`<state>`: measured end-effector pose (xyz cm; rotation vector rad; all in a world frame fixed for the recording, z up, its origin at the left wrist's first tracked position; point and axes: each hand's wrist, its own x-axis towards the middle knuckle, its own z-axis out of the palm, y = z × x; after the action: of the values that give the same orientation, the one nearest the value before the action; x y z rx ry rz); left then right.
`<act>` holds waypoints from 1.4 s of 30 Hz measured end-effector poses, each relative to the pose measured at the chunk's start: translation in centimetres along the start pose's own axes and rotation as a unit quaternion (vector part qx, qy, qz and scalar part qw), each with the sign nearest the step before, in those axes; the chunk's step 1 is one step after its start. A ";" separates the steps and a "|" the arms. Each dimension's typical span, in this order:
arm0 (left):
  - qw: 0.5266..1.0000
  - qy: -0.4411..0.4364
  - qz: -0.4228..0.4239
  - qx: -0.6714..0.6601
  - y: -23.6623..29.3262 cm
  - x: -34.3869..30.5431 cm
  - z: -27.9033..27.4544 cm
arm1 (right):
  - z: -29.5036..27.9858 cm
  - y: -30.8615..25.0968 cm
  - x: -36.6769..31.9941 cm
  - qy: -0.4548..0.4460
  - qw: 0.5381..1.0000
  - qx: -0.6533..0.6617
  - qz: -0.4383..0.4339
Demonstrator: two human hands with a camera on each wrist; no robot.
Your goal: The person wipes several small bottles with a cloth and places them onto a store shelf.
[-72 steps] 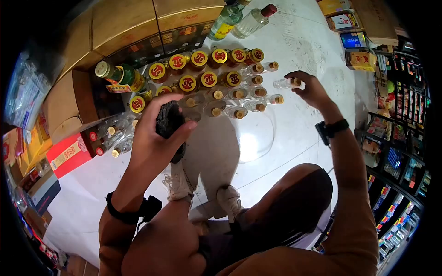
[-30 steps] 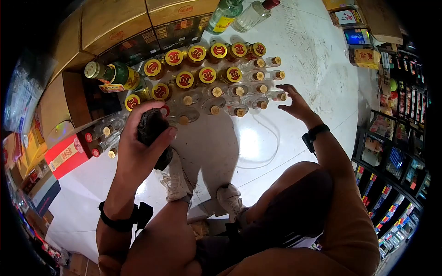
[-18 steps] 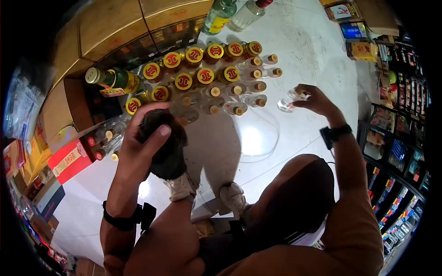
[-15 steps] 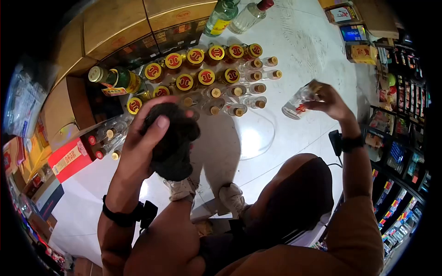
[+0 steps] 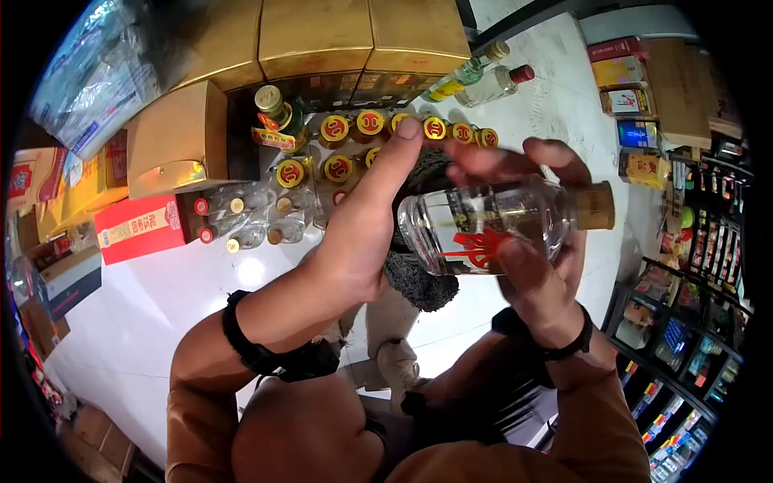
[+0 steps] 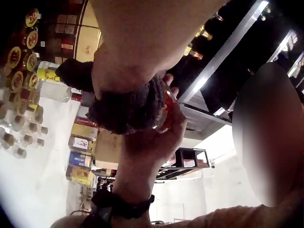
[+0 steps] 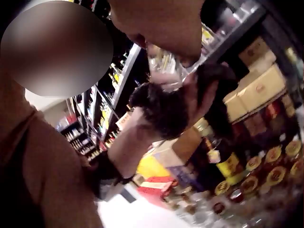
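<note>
A small clear glass bottle (image 5: 475, 229) with red printing lies sideways in front of me, its cork-coloured cap (image 5: 594, 206) pointing right. My right hand (image 5: 535, 282) grips it near the shoulder, thumb along the near side. My left hand (image 5: 350, 237) holds a dark fuzzy cloth (image 5: 423, 282) against the bottle's base end, thumb pointing up. In the left wrist view the cloth (image 6: 128, 111) bulges out of the palm and overlaps the bottle. The right wrist view is blurred, with the cloth (image 7: 161, 111) below the bottle (image 7: 166, 66).
Behind the hands, several bottles with red-and-gold caps (image 5: 338, 167) stand on the white floor. Small clear bottles (image 5: 250, 233) are at the left, by a red box (image 5: 141, 229). Gold cartons (image 5: 314, 36) line the back. Stocked shelves (image 5: 684, 290) run along the right.
My right hand lifted a bottle from the right end of the rows and brought it in to the left hand. The cloth now meets the bottle, and the head view has shifted.
</note>
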<state>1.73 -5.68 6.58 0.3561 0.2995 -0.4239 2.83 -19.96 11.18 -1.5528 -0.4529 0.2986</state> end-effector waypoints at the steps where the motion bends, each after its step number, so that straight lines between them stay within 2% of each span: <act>1: 1.000 -0.001 0.001 -0.003 -0.2 -0.2 -0.2 | 0.5 -0.1 -0.1 0.010 0.999 0.041 0.007; 3: 0.997 0.040 0.067 0.027 -0.2 -0.7 -0.4 | 1.2 0.0 -0.1 0.033 0.996 0.088 0.004; 5: 0.995 0.030 0.087 0.049 0.1 -1.3 -0.7 | 1.4 0.7 0.2 0.061 0.992 0.111 -0.023; 6: 0.970 0.030 0.176 0.163 0.2 -1.7 -0.5 | 1.2 0.6 0.4 0.089 0.990 0.104 -0.010; 7: 0.935 0.005 0.246 0.256 0.0 -1.9 -0.3 | 1.1 0.3 0.6 0.136 0.975 0.171 0.041; 8: 0.885 -0.008 0.319 0.339 -0.2 -2.1 -0.1 | 1.1 0.0 0.9 0.167 0.964 0.203 0.053; 9: 0.793 -0.057 0.394 0.462 -0.2 -1.7 -0.5 | 1.0 -0.3 1.2 0.197 0.950 0.234 0.065; 10: 0.763 -0.078 0.420 0.484 -0.3 -1.7 -0.4 | 0.9 -0.5 1.2 0.197 0.951 0.231 0.063; 12: 0.743 -0.094 0.439 0.496 -0.3 -1.6 -0.1 | 0.9 -1.0 0.4 0.190 0.943 0.264 0.077; 13: 0.733 -0.102 0.448 0.502 -0.3 -1.5 0.0 | 0.6 -0.6 -0.1 0.150 0.956 0.247 0.049; 15: 0.842 -0.096 0.343 0.404 -0.2 -1.1 -0.6 | 0.6 0.2 -0.2 0.081 0.979 0.184 -0.026; 17: 0.899 -0.062 0.274 0.336 0.3 -1.3 0.2 | 0.6 0.1 0.2 0.078 0.979 0.184 -0.027; 18: 0.921 -0.034 0.228 0.313 0.6 -1.3 0.4 | 0.1 0.2 0.5 0.069 0.972 0.225 -0.009; 19: 0.935 -0.020 0.204 0.289 0.6 -0.9 0.4 | -0.2 0.3 0.7 0.061 0.962 0.265 0.008; 21: 0.958 0.012 0.158 0.237 0.7 -0.1 0.6 | -0.6 0.6 0.5 0.048 0.968 0.247 -0.006; 22: 0.989 -0.038 0.033 0.140 1.6 -0.6 0.8 | -0.7 0.5 0.5 0.042 0.957 0.287 0.003; 24: 0.995 -0.039 -0.074 0.058 2.1 -1.1 1.7 | -0.7 0.4 0.4 0.035 0.944 0.327 0.013; 25: 0.995 -0.038 -0.073 0.058 1.6 -0.8 1.3 | -0.5 0.3 0.5 0.073 0.947 0.312 0.032; 26: 0.979 0.000 0.009 0.204 1.0 -0.5 0.5 | -0.2 0.2 0.7 0.109 0.947 0.297 0.051; 27: 0.935 -0.026 0.106 0.337 0.3 -0.5 0.1 | 0.0 0.2 0.8 0.145 0.946 0.282 0.070; 29: 0.746 0.019 0.310 0.589 -1.0 -0.7 -0.7 | 0.7 0.8 0.7 0.168 0.952 0.248 0.059; 30: 0.700 -0.002 0.311 0.643 -1.2 -1.0 -0.5 | 1.1 0.5 0.5 0.204 0.948 0.226 0.097; 32: 0.650 -0.023 0.311 0.693 -1.2 -1.5 0.0 | 1.7 -1.0 0.2 0.249 0.936 0.178 0.172; 33: 0.653 -0.050 0.260 0.710 -0.9 -1.7 0.1 | 1.7 -1.5 0.2 0.249 0.936 0.180 0.174; 35: 0.654 -0.076 0.205 0.724 -0.7 -1.6 -0.3 | 1.4 -2.2 0.2 0.210 0.911 0.271 0.230; 36: 0.682 -0.096 0.226 0.689 -0.5 -1.0 -0.9 | 1.9 -2.5 0.1 0.245 0.899 0.274 0.238; 37: 0.709 -0.116 0.246 0.651 -0.3 -0.5 -1.5 | 1.9 -2.4 0.1 0.243 0.899 0.277 0.239; 39: 0.715 -0.121 0.264 0.636 0.2 -0.5 -1.8 | 1.9 -2.0 0.1 0.164 0.938 0.231 0.199; 41: 0.833 -0.140 0.138 0.517 1.2 -1.4 -1.9 | -0.2 0.4 0.3 0.078 0.974 0.150 0.152; 42: 0.866 -0.180 0.104 0.455 1.7 -1.2 -2.5 | -1.0 0.8 0.7 0.044 0.984 0.108 0.132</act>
<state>0.95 -2.78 5.20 1.2093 -0.3377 -0.3886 3.93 -20.50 10.52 -1.4069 -0.1388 0.4670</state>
